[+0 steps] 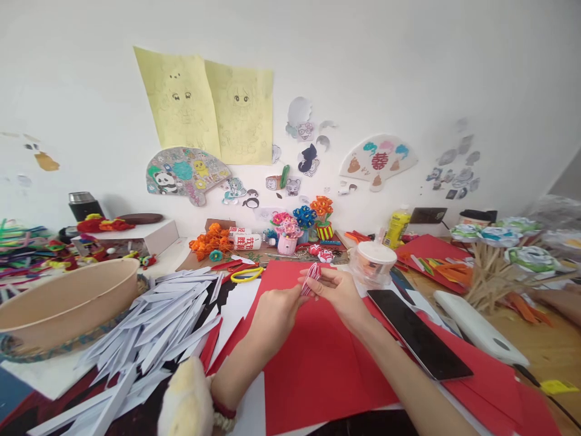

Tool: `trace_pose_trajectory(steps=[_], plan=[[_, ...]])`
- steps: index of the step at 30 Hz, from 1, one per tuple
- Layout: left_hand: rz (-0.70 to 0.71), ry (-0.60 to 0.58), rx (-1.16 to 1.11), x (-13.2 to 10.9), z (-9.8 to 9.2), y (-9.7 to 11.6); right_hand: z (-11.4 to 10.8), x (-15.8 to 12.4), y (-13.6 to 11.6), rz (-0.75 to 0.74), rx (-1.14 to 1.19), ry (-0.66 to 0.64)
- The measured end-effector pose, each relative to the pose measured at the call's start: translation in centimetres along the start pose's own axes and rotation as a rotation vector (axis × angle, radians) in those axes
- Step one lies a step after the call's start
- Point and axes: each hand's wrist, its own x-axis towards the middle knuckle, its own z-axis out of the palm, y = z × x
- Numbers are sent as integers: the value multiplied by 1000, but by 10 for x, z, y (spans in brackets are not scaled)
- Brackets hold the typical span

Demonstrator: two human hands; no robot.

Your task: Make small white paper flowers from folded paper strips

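Over a sheet of red paper (313,357), both hands meet around a small red-and-white striped paper piece (311,277), which looks like layered or coiled strips. My left hand (278,310) pinches its lower left side, with the fingertips partly hidden. Thumb and fingers of my right hand (336,292) close on it from the right. Just left of my left hand lies a pile of folded white paper strips (167,309). Yellow-handled scissors (247,275) rest behind it. Similar red-and-white pieces (321,252) sit farther back on the table.
A beige basket (68,297) stands at the left. On the right are a black phone (420,333), a white power bank (481,327) and a lidded tub (373,260). Colourful flower pots (287,242) line the wall. Another person's arm (556,303) shows at the right edge.
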Motion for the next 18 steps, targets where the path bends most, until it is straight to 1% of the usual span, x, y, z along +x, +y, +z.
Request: trace_pose_trajectory(steps=[3, 5, 7, 13, 18], plan=[[99, 1, 363, 1, 0, -2, 1, 2, 6, 41, -85, 49], [155, -4, 480, 2, 1, -4, 2, 3, 9, 68, -153, 103], [173, -2, 512, 4, 1, -5, 2, 2, 10, 82, -172, 128], [202, 31, 590, 6, -2, -4, 1, 1, 6, 34, -107, 82], [178, 74, 543, 4, -5, -3, -1, 3, 7, -4, -125, 65]])
